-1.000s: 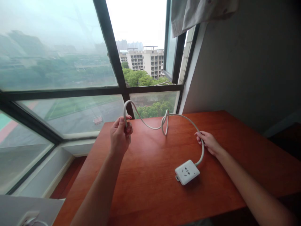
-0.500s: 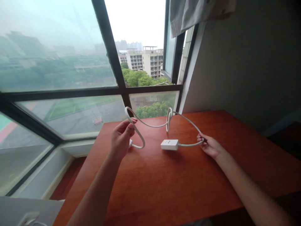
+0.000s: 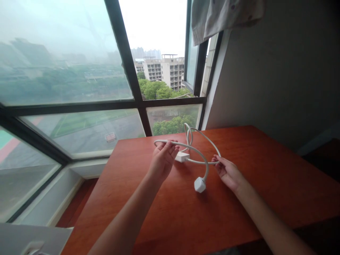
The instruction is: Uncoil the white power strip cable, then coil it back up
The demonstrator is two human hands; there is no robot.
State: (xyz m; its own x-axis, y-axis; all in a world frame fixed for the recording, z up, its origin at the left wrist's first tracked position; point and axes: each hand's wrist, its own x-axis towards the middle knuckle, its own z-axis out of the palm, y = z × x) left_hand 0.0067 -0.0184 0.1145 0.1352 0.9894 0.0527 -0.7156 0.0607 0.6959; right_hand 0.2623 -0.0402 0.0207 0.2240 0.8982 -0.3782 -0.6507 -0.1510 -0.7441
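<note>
A white extension cord (image 3: 196,149) is looped in the air above the reddish-brown table (image 3: 164,209). My left hand (image 3: 163,159) pinches the cable near the plug end, fingers closed on it. From there the cable curves right and down to a white plug (image 3: 199,185) that hangs over the tabletop. Between thumb and fingers, my right hand (image 3: 227,171) grips the cable near the socket end. The white socket block (image 3: 182,156) is partly hidden behind my left fingers. Behind both hands the cable makes a crossing loop, whose exact path I cannot make out.
Large dark-framed windows (image 3: 106,105) stand at the table's far and left sides, one pane open. A light curtain (image 3: 212,19) hangs at the top right beside a grey wall (image 3: 260,81). A white wall outlet (image 3: 33,248) is at the lower left.
My left hand has moved right and turned, swinging the plug from behind it to the right. My right hand has come slightly left. The socket block has shifted left.
</note>
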